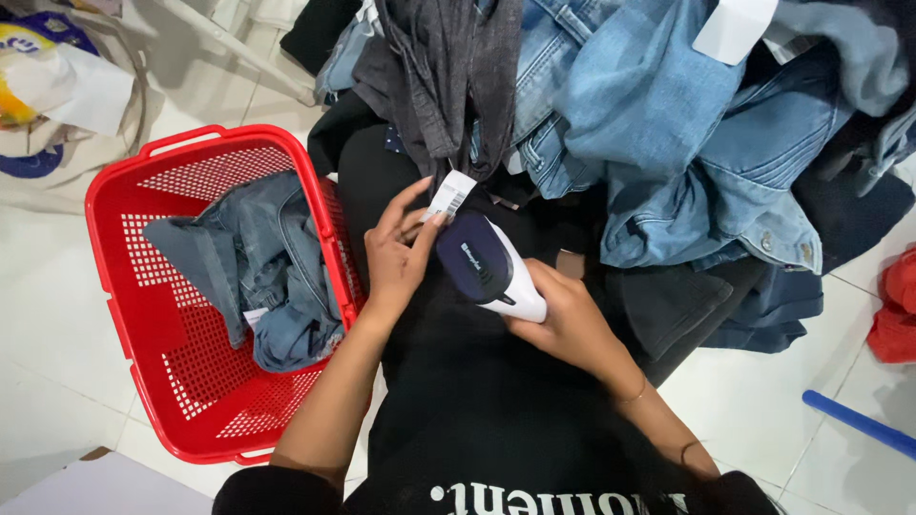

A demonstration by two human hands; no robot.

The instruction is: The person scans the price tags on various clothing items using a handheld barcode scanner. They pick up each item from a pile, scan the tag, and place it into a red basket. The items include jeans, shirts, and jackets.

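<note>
My left hand (396, 253) pinches a white barcode tag (450, 195) that hangs from a dark grey garment (448, 76) draped down from above. My right hand (563, 319) grips a handheld scanner (489, 267), dark blue on top and white beneath, with its head pointed up at the tag, almost touching it. Both hands work over my lap, which is covered in black cloth.
A red plastic basket (134, 315) on the white tile floor at my left holds a crumpled denim garment (262, 267). A heap of blue denim clothes (687, 143) lies ahead and to the right. A blue stick (859, 424) and red cloth (897, 305) lie at right.
</note>
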